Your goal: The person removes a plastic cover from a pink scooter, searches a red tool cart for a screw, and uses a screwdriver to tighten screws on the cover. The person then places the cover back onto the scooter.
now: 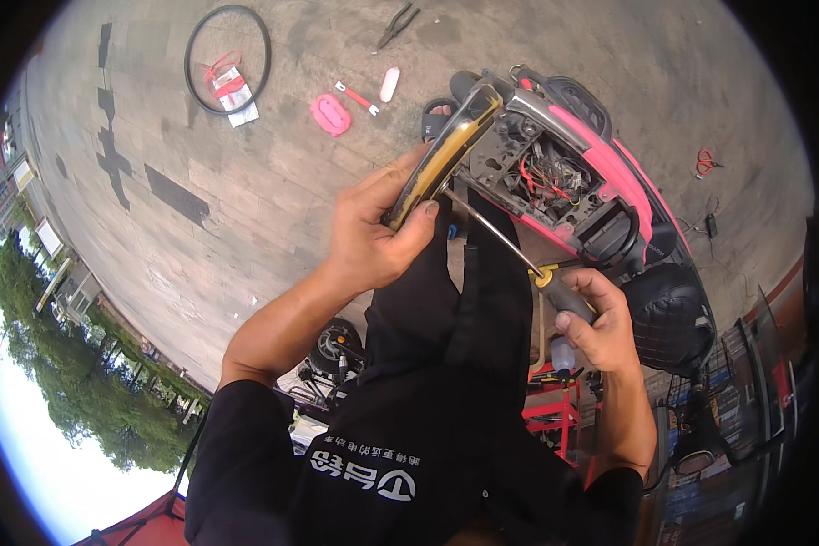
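My left hand (384, 227) is closed round the near end of a long curved panel (446, 155), dark-edged with a worn yellowish face. It stands tilted beside the open body of a pink electric scooter (601, 150). In my right hand (601, 318) is a screwdriver (564, 296) with a grey and yellow handle. Its long shaft points up and left, and the tip meets the panel's edge close to my left thumb; the exact contact is too small to tell. Red and dark wires (551, 177) lie exposed in the scooter's open compartment.
On the paved ground lie a tyre (189, 55), pliers (396, 27), a red wrench (357, 98), a pink case (331, 116), a white oblong piece (389, 84) and red-handled scissors (705, 162). A black quilted seat (669, 314) is at right. A red rack (555, 414) stands near my right arm.
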A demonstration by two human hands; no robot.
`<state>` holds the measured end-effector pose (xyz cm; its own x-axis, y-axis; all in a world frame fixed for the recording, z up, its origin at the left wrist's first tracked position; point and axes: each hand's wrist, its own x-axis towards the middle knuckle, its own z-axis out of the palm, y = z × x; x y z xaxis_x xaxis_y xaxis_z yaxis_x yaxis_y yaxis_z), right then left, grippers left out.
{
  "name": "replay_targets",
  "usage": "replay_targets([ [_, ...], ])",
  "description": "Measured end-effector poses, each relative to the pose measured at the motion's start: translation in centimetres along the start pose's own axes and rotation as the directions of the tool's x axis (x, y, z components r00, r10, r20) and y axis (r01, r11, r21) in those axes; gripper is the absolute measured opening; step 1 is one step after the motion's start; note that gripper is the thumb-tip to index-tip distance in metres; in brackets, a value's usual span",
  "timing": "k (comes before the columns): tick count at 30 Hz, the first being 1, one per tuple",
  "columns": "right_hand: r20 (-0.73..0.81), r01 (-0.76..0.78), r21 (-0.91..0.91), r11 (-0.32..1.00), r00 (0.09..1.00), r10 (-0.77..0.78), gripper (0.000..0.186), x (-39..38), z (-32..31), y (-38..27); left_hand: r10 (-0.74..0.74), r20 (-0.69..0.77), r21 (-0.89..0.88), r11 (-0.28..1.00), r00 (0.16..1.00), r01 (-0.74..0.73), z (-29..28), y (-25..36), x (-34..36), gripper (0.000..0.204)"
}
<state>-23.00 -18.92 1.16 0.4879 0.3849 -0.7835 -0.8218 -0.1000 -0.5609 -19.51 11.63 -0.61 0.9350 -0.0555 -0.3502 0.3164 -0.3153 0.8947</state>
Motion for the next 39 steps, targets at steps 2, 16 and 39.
replay_targets([
  [2, -0.051, 0.270, -0.349, 0.897, 0.951, -0.305, 0.034, 0.0, 0.6, 0.3, -0.083, -0.022, -0.119, 0.990, 0.996, 0.080, 0.2, 0.0, -0.2, 0.038],
  [16, -0.132, 0.278, -0.629, 0.726, 0.882, -0.453, 0.037, 0.6, 2.0, 2.6, 0.277, -0.160, 0.039, 0.961, 0.947, -0.274, -0.3, -1.3, -0.1, 0.029],
  [39, -0.169, 0.101, -0.543, 0.833, 0.959, -0.227, 0.052, 1.7, 0.5, 2.8, 0.116, -0.106, -0.204, 0.969, 0.987, -0.136, -0.4, -1.8, -0.1, 0.031],
])
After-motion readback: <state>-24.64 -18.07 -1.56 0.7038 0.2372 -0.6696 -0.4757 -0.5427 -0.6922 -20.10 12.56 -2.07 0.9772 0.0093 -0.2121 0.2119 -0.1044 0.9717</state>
